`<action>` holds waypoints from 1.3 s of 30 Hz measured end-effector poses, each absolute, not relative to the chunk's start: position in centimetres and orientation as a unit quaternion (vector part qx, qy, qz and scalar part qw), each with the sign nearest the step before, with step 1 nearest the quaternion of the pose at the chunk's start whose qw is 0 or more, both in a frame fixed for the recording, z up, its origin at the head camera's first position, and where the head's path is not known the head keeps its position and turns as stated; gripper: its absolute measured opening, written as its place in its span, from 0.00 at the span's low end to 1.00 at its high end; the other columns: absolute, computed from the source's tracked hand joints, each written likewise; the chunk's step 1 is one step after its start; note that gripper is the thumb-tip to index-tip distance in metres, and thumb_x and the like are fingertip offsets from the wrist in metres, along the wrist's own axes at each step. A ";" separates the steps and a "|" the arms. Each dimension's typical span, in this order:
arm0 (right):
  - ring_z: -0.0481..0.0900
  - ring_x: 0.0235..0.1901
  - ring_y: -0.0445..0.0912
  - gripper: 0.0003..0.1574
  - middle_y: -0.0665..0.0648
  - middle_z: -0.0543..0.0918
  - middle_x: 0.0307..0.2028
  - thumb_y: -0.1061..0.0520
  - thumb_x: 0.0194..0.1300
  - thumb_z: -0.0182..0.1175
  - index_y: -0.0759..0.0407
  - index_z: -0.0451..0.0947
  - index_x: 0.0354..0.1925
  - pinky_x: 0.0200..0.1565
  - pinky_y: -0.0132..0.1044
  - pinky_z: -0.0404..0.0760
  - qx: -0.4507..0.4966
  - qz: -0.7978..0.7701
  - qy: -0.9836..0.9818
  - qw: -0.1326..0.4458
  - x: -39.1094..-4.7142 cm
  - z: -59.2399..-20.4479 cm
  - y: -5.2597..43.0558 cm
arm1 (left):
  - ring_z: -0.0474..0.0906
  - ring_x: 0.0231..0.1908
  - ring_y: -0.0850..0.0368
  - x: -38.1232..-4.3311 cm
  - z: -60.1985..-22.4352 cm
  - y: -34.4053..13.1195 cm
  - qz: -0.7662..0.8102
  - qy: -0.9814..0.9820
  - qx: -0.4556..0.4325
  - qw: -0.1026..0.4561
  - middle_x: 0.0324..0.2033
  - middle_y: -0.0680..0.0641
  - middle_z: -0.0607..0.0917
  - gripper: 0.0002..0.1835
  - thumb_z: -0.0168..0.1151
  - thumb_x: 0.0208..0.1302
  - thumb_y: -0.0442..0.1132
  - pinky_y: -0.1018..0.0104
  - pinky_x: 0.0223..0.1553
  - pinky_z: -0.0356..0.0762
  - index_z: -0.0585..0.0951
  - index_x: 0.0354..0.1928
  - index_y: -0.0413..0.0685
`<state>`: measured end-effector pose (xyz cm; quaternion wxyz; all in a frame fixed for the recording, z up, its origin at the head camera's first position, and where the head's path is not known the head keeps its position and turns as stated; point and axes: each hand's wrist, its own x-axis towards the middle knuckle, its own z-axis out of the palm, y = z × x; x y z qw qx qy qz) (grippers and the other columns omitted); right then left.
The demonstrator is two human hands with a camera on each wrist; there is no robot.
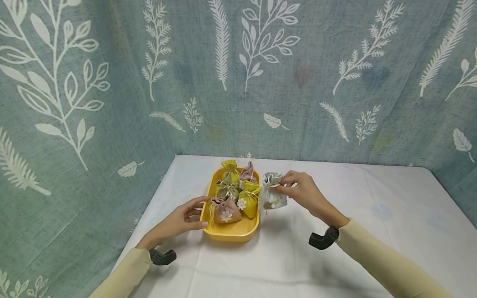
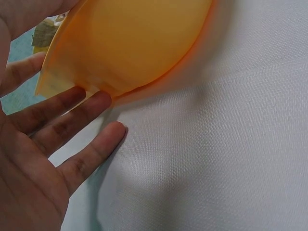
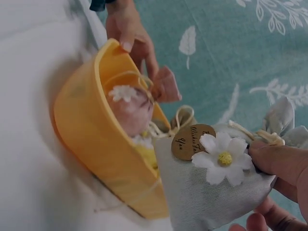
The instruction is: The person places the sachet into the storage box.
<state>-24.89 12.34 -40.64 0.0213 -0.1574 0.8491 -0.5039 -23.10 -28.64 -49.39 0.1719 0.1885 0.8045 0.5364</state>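
My right hand (image 1: 300,188) pinches a pale grey drawstring pouch (image 1: 273,199) near its gathered neck, just right of the yellow tray. A white flower (image 3: 224,156) with a yellow centre and a round brown tag (image 3: 192,143) show on that pouch in the right wrist view. At the left side of the yellow tray (image 1: 231,237), my left hand (image 1: 185,216) touches the outer wall and rim with extended, spread fingers. Inside the tray sit several pouches: a pink one (image 1: 227,212) in front, yellow ones (image 1: 250,202), an olive one (image 1: 227,188) and another pink one (image 1: 248,173) behind.
A white cloth (image 1: 352,260) covers the table under the tray. Behind and to the left hangs a teal curtain (image 1: 201,69) with white leaf prints. Black wrist devices (image 1: 325,238) are worn on both arms.
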 end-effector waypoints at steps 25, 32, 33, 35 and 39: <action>0.77 0.40 0.47 0.07 0.47 0.83 0.37 0.54 0.63 0.73 0.47 0.89 0.27 0.39 0.41 0.77 -0.250 -0.493 0.832 0.055 -23.5 -41.1 7.0 | 0.72 0.67 0.47 -23.0 -49.4 -28.6 0.537 0.805 0.189 0.169 0.72 0.51 0.70 0.41 0.74 0.65 0.45 0.55 0.64 0.77 0.65 0.76 0.71; 0.78 0.42 0.46 0.07 0.47 0.83 0.37 0.54 0.63 0.73 0.47 0.89 0.27 0.41 0.42 0.77 -0.265 -0.494 0.826 0.062 -23.2 -41.6 6.1 | 0.72 0.67 0.46 -23.0 -49.4 -28.7 0.535 0.804 0.195 0.169 0.72 0.50 0.70 0.41 0.73 0.66 0.44 0.55 0.64 0.76 0.65 0.76 0.69; 0.77 0.41 0.47 0.07 0.48 0.83 0.36 0.54 0.64 0.73 0.48 0.89 0.27 0.41 0.42 0.77 -0.267 -0.492 0.827 0.062 -23.2 -41.7 6.0 | 0.72 0.67 0.46 -23.0 -49.5 -28.7 0.536 0.804 0.196 0.170 0.72 0.50 0.70 0.41 0.73 0.66 0.44 0.54 0.64 0.76 0.64 0.77 0.68; 0.77 0.41 0.46 0.07 0.48 0.83 0.36 0.55 0.64 0.73 0.48 0.89 0.27 0.41 0.41 0.76 -0.268 -0.487 0.829 0.064 -23.2 -41.9 5.7 | 0.72 0.67 0.46 -23.0 -49.5 -28.8 0.535 0.804 0.195 0.172 0.72 0.50 0.69 0.41 0.73 0.66 0.44 0.54 0.65 0.76 0.64 0.77 0.69; 0.77 0.42 0.47 0.08 0.47 0.82 0.36 0.55 0.65 0.72 0.49 0.88 0.27 0.42 0.42 0.76 -0.263 -0.483 0.832 0.070 -23.3 -42.2 5.3 | 0.72 0.67 0.47 -23.0 -49.4 -28.8 0.535 0.804 0.194 0.174 0.72 0.51 0.69 0.41 0.73 0.66 0.45 0.54 0.65 0.76 0.64 0.77 0.69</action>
